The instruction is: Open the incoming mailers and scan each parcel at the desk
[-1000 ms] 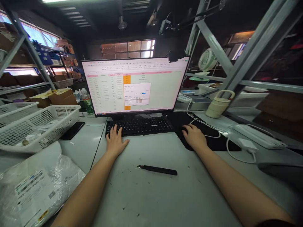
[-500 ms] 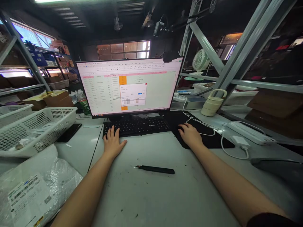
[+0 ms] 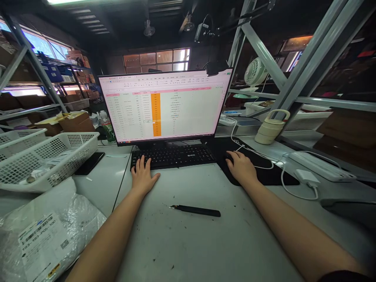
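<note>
**Pop-up gone from the sheet, both hands at the desk's input gear**

The small grey dialog box that sat over the middle of the wide flat black-framed monitor (image 3: pixel 164 105) half a second ago is gone. The spreadsheet now shows unbroken, its orange column running the full height of the rows. For the screen work in hand, that reads as one entry step closed and the sheet open again. The hands themselves have hardly shifted.

The left hand (image 3: pixel 143 175) lies palm down, fingers spread and relaxed, on the left end of the low black keyboard (image 3: pixel 176 155). Its heel rests on the grey scuffed tabletop (image 3: pixel 190 243), and it pinches nothing.

The right hand (image 3: pixel 241 167) is arched over the near left part of the black mouse mat (image 3: pixel 264 174), just right of the keyboard. It covers what seems to be a dark mouse. The fingers hide it, so I cannot tell whether they clasp it or merely rest on it. A white cable (image 3: pixel 255 154) runs across the mat on the far side of the knuckles.

A slim black pen-like tool (image 3: pixel 196 211) lies flat on the table nearer than both hands, between the forearms and untouched.

To the left are a white perforated plastic basket (image 3: pixel 49 156), a black phone (image 3: pixel 89 162) and a crinkled clear plastic parcel with a printed label (image 3: pixel 44 235). A cream stacked container with a loop handle (image 3: pixel 272 129) stands far right.
</note>
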The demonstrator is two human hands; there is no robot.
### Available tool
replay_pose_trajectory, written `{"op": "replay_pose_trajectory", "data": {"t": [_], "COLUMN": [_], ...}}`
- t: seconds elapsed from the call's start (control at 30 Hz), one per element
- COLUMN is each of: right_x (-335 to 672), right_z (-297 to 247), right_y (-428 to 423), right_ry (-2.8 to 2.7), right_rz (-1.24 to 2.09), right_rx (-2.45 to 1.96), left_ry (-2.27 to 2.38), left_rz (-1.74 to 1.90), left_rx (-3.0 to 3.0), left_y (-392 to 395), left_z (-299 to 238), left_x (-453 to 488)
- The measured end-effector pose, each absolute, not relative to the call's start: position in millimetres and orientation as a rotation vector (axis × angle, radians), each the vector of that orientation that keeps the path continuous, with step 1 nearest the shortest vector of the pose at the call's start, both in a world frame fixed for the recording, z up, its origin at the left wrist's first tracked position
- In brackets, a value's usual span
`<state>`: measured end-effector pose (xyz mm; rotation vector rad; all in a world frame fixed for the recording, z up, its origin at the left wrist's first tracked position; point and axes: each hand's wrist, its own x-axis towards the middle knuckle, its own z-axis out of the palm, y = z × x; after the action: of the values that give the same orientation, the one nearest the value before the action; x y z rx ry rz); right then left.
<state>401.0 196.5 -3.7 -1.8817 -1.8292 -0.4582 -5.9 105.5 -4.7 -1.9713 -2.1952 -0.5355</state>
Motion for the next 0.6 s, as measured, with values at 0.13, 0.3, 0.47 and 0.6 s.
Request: {"op": "replay_pose_trajectory", "data": {"t": [0.13,0.3,0.47,0.6], "right_x": [401.2,400.3,398.3,396.8], "right_z": [-4.6,-3.6,-0.3,2.0], "right_y": [196.9,196.3,194.4,192.6], "right_ry": [-1.841,-1.839,-1.838,-1.84], "right_rz": [-0.41,-0.403,-0.369,-0.354], "right_rx": [-1.943,-1.964,-1.991,-2.007], "left_ry": [-2.194,-2.203,-2.196,-2.192], "left_rz": [-0.537,-0.536,-0.533,-0.539], "left_rx": [-1.969,-1.976,-1.973,-1.975], "left_y": [105.8,106.0,106.1,105.9], "left_z": [-4.5,-4.4,-4.3,-4.6], "left_x": [-5.6,-5.6,-6.0,-6.1]}}
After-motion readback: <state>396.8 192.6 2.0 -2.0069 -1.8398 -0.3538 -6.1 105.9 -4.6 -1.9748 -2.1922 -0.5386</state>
